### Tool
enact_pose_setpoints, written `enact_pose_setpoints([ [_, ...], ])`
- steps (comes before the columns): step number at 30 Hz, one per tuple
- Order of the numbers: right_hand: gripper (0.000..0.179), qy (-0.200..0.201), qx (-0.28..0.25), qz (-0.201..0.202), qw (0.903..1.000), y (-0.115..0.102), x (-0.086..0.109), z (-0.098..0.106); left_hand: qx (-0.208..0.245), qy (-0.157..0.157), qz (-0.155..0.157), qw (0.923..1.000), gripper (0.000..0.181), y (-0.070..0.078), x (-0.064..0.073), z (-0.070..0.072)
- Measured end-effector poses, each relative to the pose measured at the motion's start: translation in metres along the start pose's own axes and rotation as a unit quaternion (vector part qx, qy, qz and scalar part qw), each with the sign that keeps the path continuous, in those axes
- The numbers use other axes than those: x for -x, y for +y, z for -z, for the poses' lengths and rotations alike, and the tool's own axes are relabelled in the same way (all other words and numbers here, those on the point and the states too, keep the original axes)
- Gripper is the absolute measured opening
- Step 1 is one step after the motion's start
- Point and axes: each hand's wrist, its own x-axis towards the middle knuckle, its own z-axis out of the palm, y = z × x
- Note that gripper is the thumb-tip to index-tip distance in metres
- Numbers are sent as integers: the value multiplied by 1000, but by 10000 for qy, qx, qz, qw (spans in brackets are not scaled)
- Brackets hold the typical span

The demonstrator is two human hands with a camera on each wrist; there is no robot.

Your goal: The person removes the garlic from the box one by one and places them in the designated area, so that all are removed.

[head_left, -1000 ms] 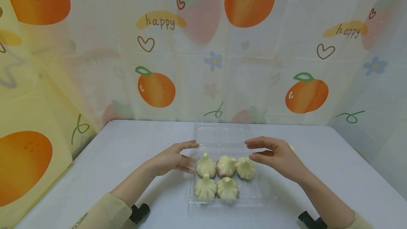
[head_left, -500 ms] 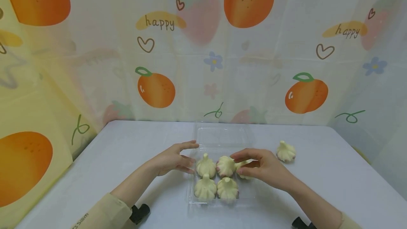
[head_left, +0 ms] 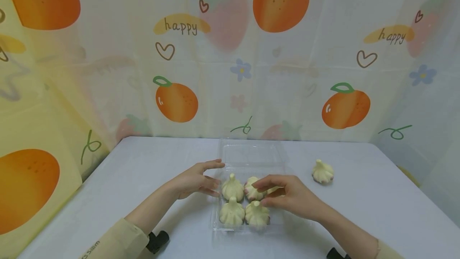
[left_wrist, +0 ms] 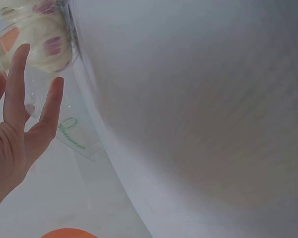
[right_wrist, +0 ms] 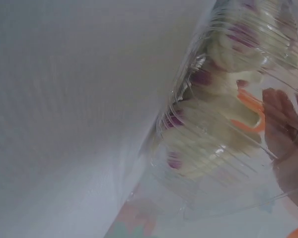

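Observation:
A clear plastic box (head_left: 223, 227) with its lid (head_left: 253, 153) folded back lies on the table, holding several garlic bulbs (head_left: 232, 213) in two rows. My left hand (head_left: 201, 177) rests its outstretched fingers at the box's left wall. Over the right part of the box hovers my right hand (head_left: 292, 197), thumb and fingers apart, nearest the back middle bulb (head_left: 253, 189) and the front bulb (head_left: 257, 213). It partly hides another bulb. The right wrist view shows bulbs (right_wrist: 203, 139) through the box wall, and the left wrist view shows a bulb (left_wrist: 47, 44) beyond my fingers.
One loose garlic bulb (head_left: 322, 172) sits on the white table (head_left: 359, 195), right of the box. A fruit-printed curtain (head_left: 215, 91) hangs behind the table and down its left side.
My right hand has moved left and toward me from the box's right side to over its bulbs, uncovering the loose bulb on the table. My left hand has not moved.

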Motion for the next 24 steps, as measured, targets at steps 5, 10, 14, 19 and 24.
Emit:
enact_pose_setpoints([
  [5, 39, -133, 39, -49, 9999, 0, -2, -2, -4, 8, -8, 10000, 68, 0, 0, 0],
  [10, 39, -230, 112, -157, 9995, 2, -3, -4, -3, -22, -25, 10000, 68, -1, 0, 1],
  [14, 39, -312, 245, -115, 9991, 3, -4, -5, -18, -27, -28, 10000, 69, -1, -1, 1],
  [19, 36, -459, 305, 5, 9985, 5, -5, -8, -26, -3, -10, 10000, 67, 0, 0, 1],
  [24, 32, -565, 449, 84, 9974, 7, -5, -11, -31, 14, 2, 10000, 66, 1, 1, 0],
])
